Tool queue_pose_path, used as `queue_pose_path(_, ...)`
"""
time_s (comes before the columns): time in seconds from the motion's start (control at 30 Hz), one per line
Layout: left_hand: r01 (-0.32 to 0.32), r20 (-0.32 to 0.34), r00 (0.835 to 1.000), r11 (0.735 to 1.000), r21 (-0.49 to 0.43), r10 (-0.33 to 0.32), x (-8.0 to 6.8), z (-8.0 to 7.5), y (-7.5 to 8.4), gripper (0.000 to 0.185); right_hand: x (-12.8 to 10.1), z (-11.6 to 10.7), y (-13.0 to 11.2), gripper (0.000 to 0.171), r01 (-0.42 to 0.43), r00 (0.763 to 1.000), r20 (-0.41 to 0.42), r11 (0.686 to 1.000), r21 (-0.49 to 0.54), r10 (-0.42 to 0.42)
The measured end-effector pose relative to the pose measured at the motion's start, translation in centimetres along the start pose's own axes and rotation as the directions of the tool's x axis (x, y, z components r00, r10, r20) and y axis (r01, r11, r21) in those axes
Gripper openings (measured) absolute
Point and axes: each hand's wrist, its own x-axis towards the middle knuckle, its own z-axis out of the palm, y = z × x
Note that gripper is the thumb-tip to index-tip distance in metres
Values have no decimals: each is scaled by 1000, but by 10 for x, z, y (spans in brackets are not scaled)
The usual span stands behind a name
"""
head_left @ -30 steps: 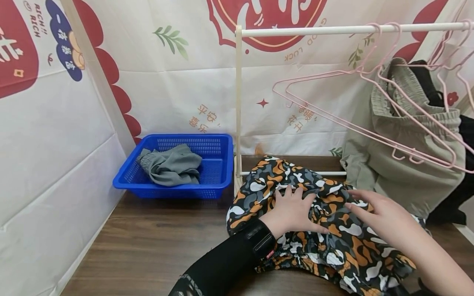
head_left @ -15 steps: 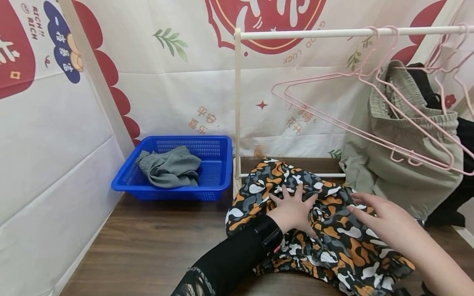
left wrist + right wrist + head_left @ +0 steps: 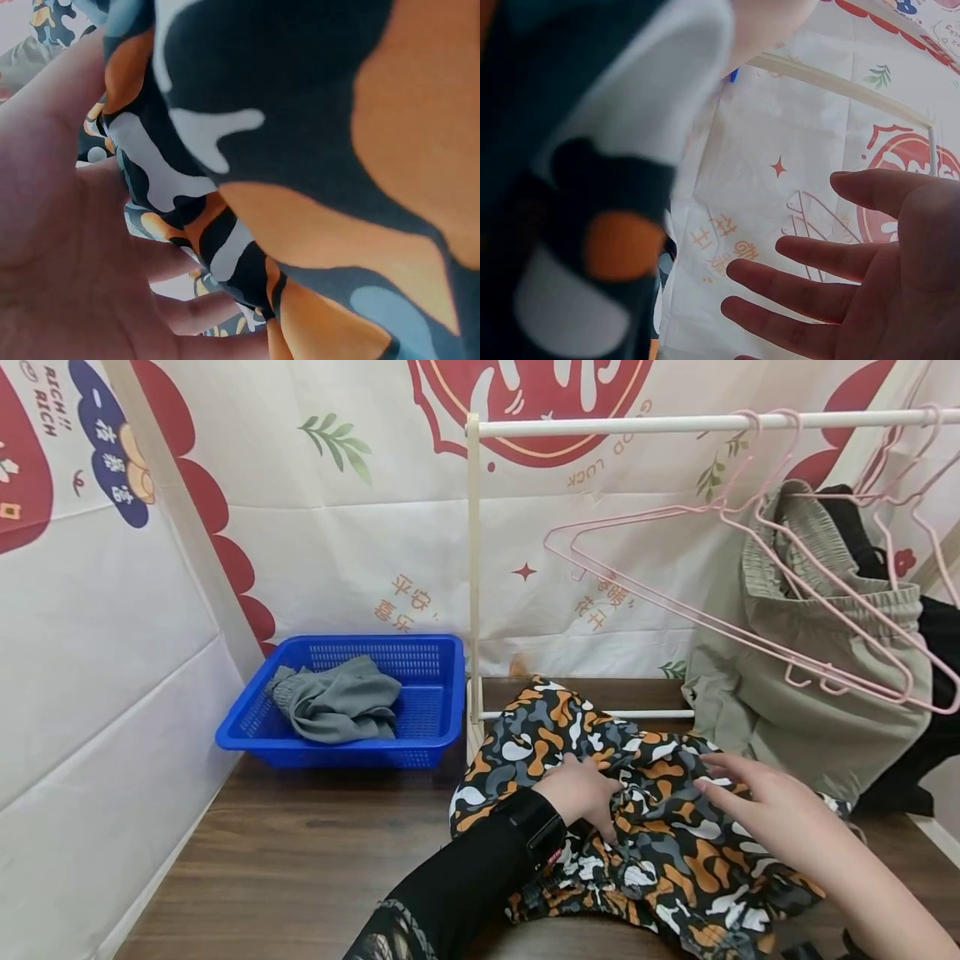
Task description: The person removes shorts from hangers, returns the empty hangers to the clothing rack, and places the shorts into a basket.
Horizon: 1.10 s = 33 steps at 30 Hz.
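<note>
Camouflage-print pants [image 3: 697, 860] in black, orange, grey and white lie rumpled on the table, a gathered edge toward the person. My left hand [image 3: 581, 789] grips a fold near their middle; in the left wrist view its fingers go in behind the cloth [image 3: 315, 135], which hides the tips. Over the right part of the pants is my right hand [image 3: 765, 802], thumb and fingers extended. In the right wrist view that hand [image 3: 870, 277] shows spread fingers with nothing between them, and blurred cloth [image 3: 592, 225] fills the left side.
A blue basket [image 3: 442, 743] with a grey-green garment [image 3: 341, 702] stands at the back left. Behind the pants, a rack's rail [image 3: 600, 427] carries pink hangers [image 3: 675, 602], several overlapping the right side. Khaki pants [image 3: 817, 693] hang there, with black clothing [image 3: 900, 760] behind.
My left hand's fingers were spread flat over the pants; now they have drawn in on the cloth. My right hand stays in nearly the same place over the pants.
</note>
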Motion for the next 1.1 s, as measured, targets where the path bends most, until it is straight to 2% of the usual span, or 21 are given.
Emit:
queue_pose_path(0.2, -83, 11, 997, 996, 26, 83, 0, 0, 4, 73, -1, 0, 0, 69, 12, 1000, -12, 1000, -4, -12)
queue_pose_path(0.47, -184, 56, 982, 979, 84, 180, 3, 7, 13, 55, -2, 1, 2, 66, 14, 1000, -11, 1000, 10, -14)
queue_pose_path(0.6, -233, 45, 972, 968, 90, 229, -1, 8, 14, 49, -4, 2, 3, 68, 8, 1000, -6, 1000, 17, -8)
queue_pose_path(0.73, -256, -35, 964, 954, 154, 264, -9, 6, 11, 43, -5, 0, 4, 69, 2, 1000, -3, 1000, 20, -2)
queue_pose_path(0.83, -254, -96, 958, 954, 159, 271, -13, 1, 7, 42, -5, -2, 5, 68, -3, 1000, -7, 1000, 17, 4)
queue_pose_path(0.97, -248, -167, 952, 966, 74, 257, -16, -10, -1, 43, -7, -3, 4, 64, 14, 999, -36, 1000, 19, -13)
queue_pose_path(1.1, -247, -251, 936, 969, 28, 246, -18, -21, -12, 43, -9, -3, 2, 59, 38, 997, -66, 999, 24, -36)
